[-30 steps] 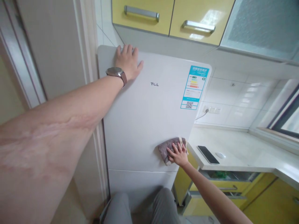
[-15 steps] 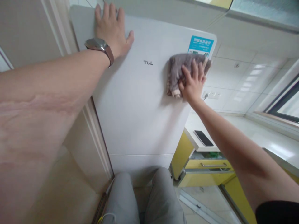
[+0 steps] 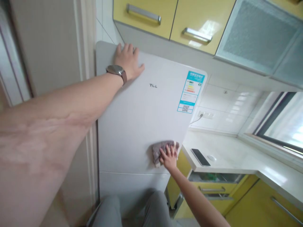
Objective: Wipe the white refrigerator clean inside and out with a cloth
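Observation:
A white refrigerator [image 3: 132, 126] with TCL lettering on its door stands in front of me. My left hand [image 3: 128, 61], with a watch [image 3: 117, 71] on the wrist, lies against the upper door near the top edge, fingers spread, holding nothing. Lower on the door, close to its right edge, my right hand [image 3: 169, 157] holds a folded greyish-brown cloth [image 3: 157, 151] flat against the surface. The cloth sits a little above the seam between the upper and lower doors. A blue-and-white energy label [image 3: 190, 91] is stuck at the door's upper right.
Yellow wall cabinets [image 3: 146, 22] hang above the refrigerator. To the right, a white countertop [image 3: 227, 157] carries a phone [image 3: 200, 157] and a small white round object [image 3: 211, 158]. A plugged-in socket [image 3: 205, 114] is on the tiled wall. A door frame [image 3: 86, 47] borders the left.
My right hand has moved the cloth down the door, uncovering the energy label. My left hand stays near the door's top. The view has tilted up, showing more of the wall cabinets.

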`<action>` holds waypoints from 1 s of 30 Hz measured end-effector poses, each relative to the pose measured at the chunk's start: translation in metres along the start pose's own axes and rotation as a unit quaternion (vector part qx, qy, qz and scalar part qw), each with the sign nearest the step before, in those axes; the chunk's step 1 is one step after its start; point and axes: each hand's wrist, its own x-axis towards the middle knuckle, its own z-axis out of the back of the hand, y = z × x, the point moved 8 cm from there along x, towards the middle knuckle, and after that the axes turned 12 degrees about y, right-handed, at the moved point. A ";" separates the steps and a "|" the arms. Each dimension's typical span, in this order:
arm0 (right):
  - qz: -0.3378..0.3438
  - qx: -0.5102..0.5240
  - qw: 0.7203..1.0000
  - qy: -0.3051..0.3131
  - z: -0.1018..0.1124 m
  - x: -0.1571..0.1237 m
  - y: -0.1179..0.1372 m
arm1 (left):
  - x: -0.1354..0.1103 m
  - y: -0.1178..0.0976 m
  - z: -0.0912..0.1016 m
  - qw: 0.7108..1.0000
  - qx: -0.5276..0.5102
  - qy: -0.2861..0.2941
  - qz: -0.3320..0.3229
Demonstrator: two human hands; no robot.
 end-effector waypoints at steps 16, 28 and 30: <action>0.156 -0.083 0.981 -0.076 0.169 0.134 0.029 | 0.001 0.005 -0.005 0.999 -0.013 -0.036 0.006; 0.105 0.024 0.979 -0.174 0.273 0.219 0.078 | 0.006 0.009 -0.006 0.999 -0.010 0.008 0.043; 0.152 -0.001 0.983 -0.105 0.206 0.175 0.096 | 0.009 0.012 -0.008 0.999 -0.020 0.011 0.048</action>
